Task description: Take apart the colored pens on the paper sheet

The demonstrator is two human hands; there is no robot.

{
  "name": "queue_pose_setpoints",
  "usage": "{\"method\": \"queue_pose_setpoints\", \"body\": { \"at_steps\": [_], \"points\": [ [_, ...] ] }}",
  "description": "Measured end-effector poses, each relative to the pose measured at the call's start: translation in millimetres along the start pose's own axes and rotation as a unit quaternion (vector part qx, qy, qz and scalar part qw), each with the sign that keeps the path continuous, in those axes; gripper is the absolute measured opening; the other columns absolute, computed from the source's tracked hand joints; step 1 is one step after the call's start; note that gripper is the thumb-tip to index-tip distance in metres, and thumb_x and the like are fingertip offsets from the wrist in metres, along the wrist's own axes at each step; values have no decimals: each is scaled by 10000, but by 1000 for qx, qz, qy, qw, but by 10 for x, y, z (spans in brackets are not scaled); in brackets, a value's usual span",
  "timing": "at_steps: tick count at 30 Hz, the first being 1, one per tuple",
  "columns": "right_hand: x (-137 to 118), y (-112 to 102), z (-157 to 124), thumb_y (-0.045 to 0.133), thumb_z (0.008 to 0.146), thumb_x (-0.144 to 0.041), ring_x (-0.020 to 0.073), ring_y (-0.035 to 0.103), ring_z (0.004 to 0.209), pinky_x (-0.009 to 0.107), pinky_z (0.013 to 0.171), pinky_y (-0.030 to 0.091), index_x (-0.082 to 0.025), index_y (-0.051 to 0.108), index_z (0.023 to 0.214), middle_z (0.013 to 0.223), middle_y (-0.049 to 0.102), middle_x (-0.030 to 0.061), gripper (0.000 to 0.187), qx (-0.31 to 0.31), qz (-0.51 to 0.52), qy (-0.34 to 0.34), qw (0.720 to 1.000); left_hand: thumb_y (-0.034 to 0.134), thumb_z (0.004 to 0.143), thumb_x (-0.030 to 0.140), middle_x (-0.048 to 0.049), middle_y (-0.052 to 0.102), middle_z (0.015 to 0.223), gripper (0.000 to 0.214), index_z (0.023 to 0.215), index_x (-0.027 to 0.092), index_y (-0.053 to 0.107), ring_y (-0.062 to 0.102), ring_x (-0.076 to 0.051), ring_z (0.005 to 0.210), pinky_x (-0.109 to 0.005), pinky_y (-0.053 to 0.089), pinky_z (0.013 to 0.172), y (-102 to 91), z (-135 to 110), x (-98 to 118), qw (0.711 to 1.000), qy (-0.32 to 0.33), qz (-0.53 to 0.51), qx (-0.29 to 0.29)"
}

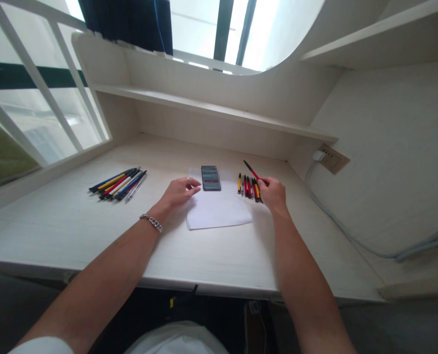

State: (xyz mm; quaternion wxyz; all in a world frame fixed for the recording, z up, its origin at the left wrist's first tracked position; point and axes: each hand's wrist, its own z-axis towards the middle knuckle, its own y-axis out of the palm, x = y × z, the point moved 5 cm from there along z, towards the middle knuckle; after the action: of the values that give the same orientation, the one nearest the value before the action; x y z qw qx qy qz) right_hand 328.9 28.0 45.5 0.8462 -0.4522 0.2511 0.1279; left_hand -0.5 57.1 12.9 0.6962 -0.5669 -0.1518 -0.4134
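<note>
My right hand (273, 192) is closed on a red and black pen (251, 170) that points up and to the left, above a row of several pens (249, 187) lying on the desk. My left hand (178, 191), with a ring and a chain bracelet at the wrist, rests at the left edge of a white sheet of paper (219, 210), fingers loosely curled and holding nothing. A dark phone (210, 177) lies at the top of the sheet, just right of my left fingertips.
A second bunch of several coloured pens (118, 184) lies at the left of the white desk (75, 226). A shelf (211, 110) runs along the back. A wall socket (331, 157) with a grey cable (352, 231) is on the right.
</note>
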Motion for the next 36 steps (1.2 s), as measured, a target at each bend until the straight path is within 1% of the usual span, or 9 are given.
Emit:
{"method": "queue_pose_setpoints", "body": {
  "at_steps": [6,8,13,21,25,28,30,32,36],
  "points": [
    [1005,-414,47,622,846,-294,317,698,946,453,812,530,-177,793,1071,1053,742,212,306,78,-68,247,964,622,845,401,-74,774,938,301,1001,197,779,690,-224,831,-342,523,778,38,-20,-15,1000,0,20,-16],
    [1182,-431,-1,641,820,-271,332,699,936,478,804,543,-151,800,1030,1026,735,235,289,72,-72,278,955,620,838,403,-78,777,935,296,979,200,782,685,-230,831,-347,522,772,34,-18,-14,1000,2,22,-13],
    [1332,-321,-49,628,822,-246,355,679,1054,489,868,541,-210,798,1069,1128,722,205,303,12,-96,336,937,622,825,405,-87,778,952,317,993,190,781,685,-230,858,-342,524,803,26,-3,-37,1000,-12,22,-18],
    [1322,-268,-20,678,782,-296,356,682,1036,482,876,536,-196,798,1046,1109,717,218,307,-16,-103,329,938,619,839,365,-85,774,950,287,988,186,786,687,-224,838,-327,519,764,8,-30,-45,998,-34,49,-7],
    [1316,-264,-5,673,778,-349,396,666,1013,544,844,508,-170,794,1044,1084,705,252,343,-5,-95,309,946,610,853,318,-103,774,988,272,1010,178,781,692,-230,870,-323,512,767,-70,-42,-136,990,-98,107,4],
    [1153,-287,85,599,823,-346,382,653,1005,539,824,486,-172,775,1091,1130,687,254,365,85,-94,230,965,611,852,299,-103,776,1011,249,1015,208,776,694,-245,915,-331,508,779,-174,-41,-200,977,-145,158,11],
    [938,-211,138,537,873,-352,316,657,1017,455,860,490,-189,756,1127,1129,703,204,373,95,-69,166,979,619,846,301,-120,772,1028,234,1001,219,774,693,-272,935,-355,510,776,-273,-49,-243,965,-176,195,19],
    [606,-87,146,519,891,-348,285,674,973,405,879,492,-152,762,1071,1039,736,180,360,91,-20,60,994,629,838,303,-145,764,1050,234,1002,216,771,692,-299,958,-380,514,781,-403,-74,-301,952,-205,228,24],
    [-69,283,-48,533,908,-364,258,695,863,345,812,499,-165,770,983,923,766,128,319,-12,35,-82,996,636,829,303,-158,759,1068,231,992,211,770,685,-345,1027,-420,525,818,-777,-204,-492,916,-273,292,28]
  ]
}}
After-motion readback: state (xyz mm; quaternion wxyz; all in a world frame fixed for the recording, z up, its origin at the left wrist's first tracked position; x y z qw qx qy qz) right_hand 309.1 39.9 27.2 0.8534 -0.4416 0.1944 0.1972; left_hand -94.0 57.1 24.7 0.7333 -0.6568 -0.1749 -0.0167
